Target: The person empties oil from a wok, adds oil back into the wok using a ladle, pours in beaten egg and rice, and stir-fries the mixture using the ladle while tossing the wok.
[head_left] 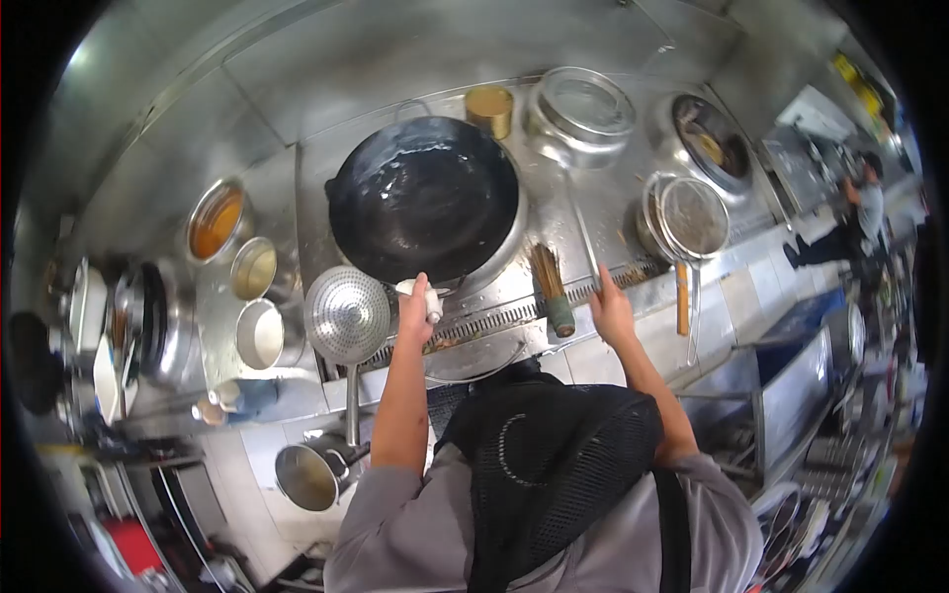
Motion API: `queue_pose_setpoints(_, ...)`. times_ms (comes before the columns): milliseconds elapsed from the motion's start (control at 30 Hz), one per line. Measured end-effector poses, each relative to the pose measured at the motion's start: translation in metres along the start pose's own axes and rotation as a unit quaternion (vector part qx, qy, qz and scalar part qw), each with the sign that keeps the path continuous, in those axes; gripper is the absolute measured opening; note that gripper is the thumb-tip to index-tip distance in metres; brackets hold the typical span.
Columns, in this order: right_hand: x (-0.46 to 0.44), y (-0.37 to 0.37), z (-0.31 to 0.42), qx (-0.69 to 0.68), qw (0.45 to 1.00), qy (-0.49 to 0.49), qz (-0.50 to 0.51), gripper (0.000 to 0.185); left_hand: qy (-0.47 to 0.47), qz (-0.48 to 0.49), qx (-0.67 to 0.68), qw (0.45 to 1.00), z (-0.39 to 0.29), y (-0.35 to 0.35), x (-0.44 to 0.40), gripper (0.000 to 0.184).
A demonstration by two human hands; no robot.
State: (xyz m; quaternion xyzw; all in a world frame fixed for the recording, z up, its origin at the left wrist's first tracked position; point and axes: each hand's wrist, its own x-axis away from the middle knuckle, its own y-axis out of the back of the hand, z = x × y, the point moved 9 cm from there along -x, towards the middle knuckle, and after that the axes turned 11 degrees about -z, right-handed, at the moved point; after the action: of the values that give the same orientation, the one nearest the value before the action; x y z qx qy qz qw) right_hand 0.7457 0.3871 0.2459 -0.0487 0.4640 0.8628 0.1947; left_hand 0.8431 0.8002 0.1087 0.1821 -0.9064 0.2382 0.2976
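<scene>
My left hand (417, 311) is closed round a white cloth (433, 302) at the near rim of a large black wok (425, 203). The wok stands on the steel stove and looks wet inside. My right hand (610, 308) grips the long metal handle of a ladle (581, 222), whose head end reaches toward a lidded steel pot (583, 111). Between my hands lies a bamboo brush (550, 287) with a green-wrapped handle. A perforated skimmer (348, 314) rests just left of my left hand.
Sauce containers (215, 222) stand at the left. A yellow tin (489, 111) is behind the wok. At the right are strainers (694, 217) and a pot with dark contents (712, 145). Another person (866, 212) is at the far right. A pot (308, 476) sits low at the left.
</scene>
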Motion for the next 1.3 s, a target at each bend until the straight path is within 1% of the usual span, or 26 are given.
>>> queue_pose_setpoints(67,0.014,0.006,-0.031,0.061,0.998,-0.002,0.002,0.072,-0.065,-0.024,-0.021,0.997,-0.013,0.007,0.01,0.041)
queue_pose_setpoints(100,0.023,0.006,-0.045,0.087,0.996,-0.01,0.015,0.075,-0.064,-0.042,-0.018,0.997,-0.013,0.015,0.017,0.041)
queue_pose_setpoints(133,0.033,0.004,-0.056,0.082,0.996,-0.004,0.03,0.075,-0.094,-0.059,0.001,0.994,-0.021,0.021,0.026,0.046)
queue_pose_setpoints(167,0.042,0.0,-0.074,0.109,0.992,-0.031,0.048,0.078,-0.124,-0.076,0.02,0.989,-0.028,0.027,0.036,0.051)
queue_pose_setpoints(200,0.048,-0.003,-0.09,0.137,0.987,-0.056,0.064,0.081,-0.095,-0.077,0.019,0.992,-0.026,0.041,0.041,0.055)
queue_pose_setpoints(267,0.053,-0.01,-0.108,0.124,0.987,-0.059,0.081,0.083,-0.069,-0.101,0.032,0.992,-0.021,0.078,0.047,0.055)
queue_pose_setpoints(333,0.058,-0.02,-0.128,0.108,0.985,-0.083,0.101,0.086,-0.049,-0.11,0.035,0.992,-0.028,0.096,0.075,0.051)
queue_pose_setpoints(367,0.059,-0.027,-0.136,0.105,0.984,-0.082,0.115,0.086,-0.051,-0.105,0.049,0.992,-0.03,0.101,0.088,0.044)
queue_pose_setpoints(433,0.059,-0.031,-0.147,0.1,0.987,-0.084,0.097,0.087,-0.111,-0.108,0.026,0.988,-0.034,0.116,0.113,0.039)
queue_pose_setpoints(467,0.058,-0.035,-0.151,0.084,0.989,-0.077,0.092,0.088,-0.078,-0.126,0.01,0.989,-0.027,0.126,0.124,0.038)
queue_pose_setpoints(500,0.057,-0.04,-0.151,0.082,0.988,-0.078,0.107,0.088,-0.065,-0.163,0.031,0.984,-0.02,0.135,0.137,0.038)
queue_pose_setpoints(567,0.053,-0.041,-0.15,0.047,0.989,-0.089,0.105,0.087,-0.082,-0.161,0.012,0.983,-0.012,0.147,0.155,0.039)
queue_pose_setpoints(600,0.051,-0.041,-0.145,0.045,0.991,-0.071,0.1,0.086,-0.079,-0.171,0.011,0.982,-0.004,0.157,0.16,0.039)
queue_pose_setpoints(667,0.048,-0.042,-0.141,0.038,0.99,-0.076,0.117,0.086,-0.097,-0.182,-0.001,0.979,0.008,0.171,0.165,0.041)
queue_pose_setpoints(700,0.048,-0.044,-0.141,0.033,0.988,-0.081,0.124,0.086,-0.095,-0.187,-0.001,0.978,0.014,0.174,0.164,0.041)
queue_pose_setpoints(800,0.047,-0.044,-0.143,0.039,0.988,-0.074,0.128,0.086,-0.116,-0.245,-0.024,0.962,0.026,0.187,0.165,0.037)
queue_pose_setpoints(900,0.045,-0.044,-0.15,0.028,0.986,-0.084,0.139,0.086,-0.133,-0.232,-0.055,0.962,0.023,0.177,0.158,0.034)
queue_pose_setpoints(967,0.045,-0.045,-0.157,0.04,0.988,-0.072,0.13,0.086,-0.146,-0.223,-0.048,0.963,0.021,0.166,0.151,0.033)
queue_pose_setpoints(1033,0.044,-0.042,-0.159,0.053,0.989,-0.062,0.122,0.086,-0.145,-0.195,-0.096,0.965,0.021,0.157,0.141,0.033)
queue_pose_setpoints(1067,0.044,-0.042,-0.161,0.05,0.988,-0.067,0.127,0.086,-0.157,-0.199,-0.135,0.958,0.027,0.167,0.132,0.034)
queue_pose_setpoints(1100,0.042,-0.041,-0.162,0.047,0.988,-0.071,0.131,0.086,-0.154,-0.199,-0.131,0.959,0.035,0.177,0.122,0.034)
queue_pose_setpoints(1133,0.042,-0.04,-0.162,0.052,0.988,-0.068,0.132,0.086,-0.178,-0.237,-0.251,0.921,0.036,0.187,0.117,0.035)
queue_pose_setpoints(1167,0.042,-0.041,-0.164,0.058,0.985,-0.079,0.144,0.086,-0.2,-0.272,-0.365,0.868,0.037,0.196,0.114,0.036)
queue_pose_setpoints(1200,0.043,-0.042,-0.166,0.063,0.982,-0.089,0.156,0.086,-0.212,-0.289,-0.383,0.851,0.034,0.198,0.114,0.039)
queue_pose_setpoints(1233,0.041,-0.041,-0.164,0.067,0.982,-0.084,0.157,0.086,-0.209,-0.291,-0.378,0.853,0.034,0.2,0.113,0.039)
queue_pose_setpoints(1300,0.041,-0.042,-0.164,0.084,0.977,-0.093,0.174,0.088,-0.17,-0.261,-0.334,0.89,0.036,0.202,0.111,0.041)
